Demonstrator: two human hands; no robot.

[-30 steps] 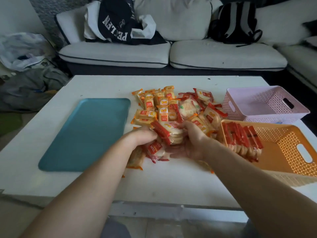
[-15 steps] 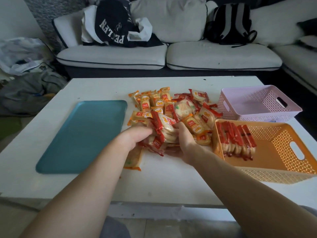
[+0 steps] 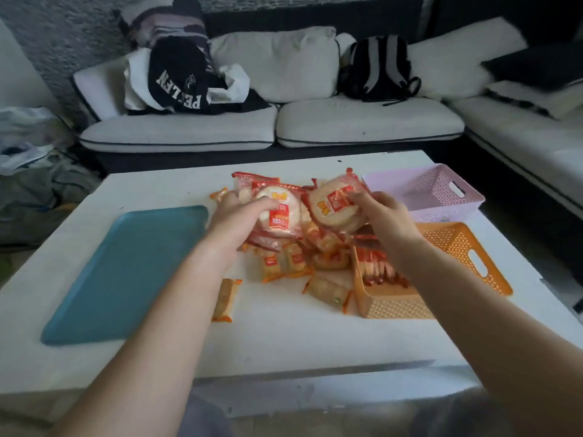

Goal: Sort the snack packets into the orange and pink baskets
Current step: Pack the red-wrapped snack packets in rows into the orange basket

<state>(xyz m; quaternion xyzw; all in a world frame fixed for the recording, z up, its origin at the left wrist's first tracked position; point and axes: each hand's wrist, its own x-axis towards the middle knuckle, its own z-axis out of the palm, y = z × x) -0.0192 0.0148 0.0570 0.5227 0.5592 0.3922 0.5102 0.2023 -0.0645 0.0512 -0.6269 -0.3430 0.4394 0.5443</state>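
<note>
Snack packets (image 3: 293, 260) lie heaped at frame centre on the white table (image 3: 284, 342), which fills my lower view below the pale sofa (image 3: 362, 121). A dark garment (image 3: 179, 80) on the sofa carries upside-down white letters; I read "PE" and "LEN", with the middle lost in a fold. A teal tray (image 3: 126, 272) lies flat at left, and bare tabletop runs from the heap to the near edge. The orange basket (image 3: 457, 247) at right touches the heap and holds red-striped packets (image 3: 375, 266); the pink basket (image 3: 441, 197) sits just above it. My left hand (image 3: 233, 225) curls around a round packet (image 3: 280, 212), and my right hand (image 3: 388, 219) pinches another round one (image 3: 334, 206). Their red-and-yellow labels are too blurred to read.
</note>
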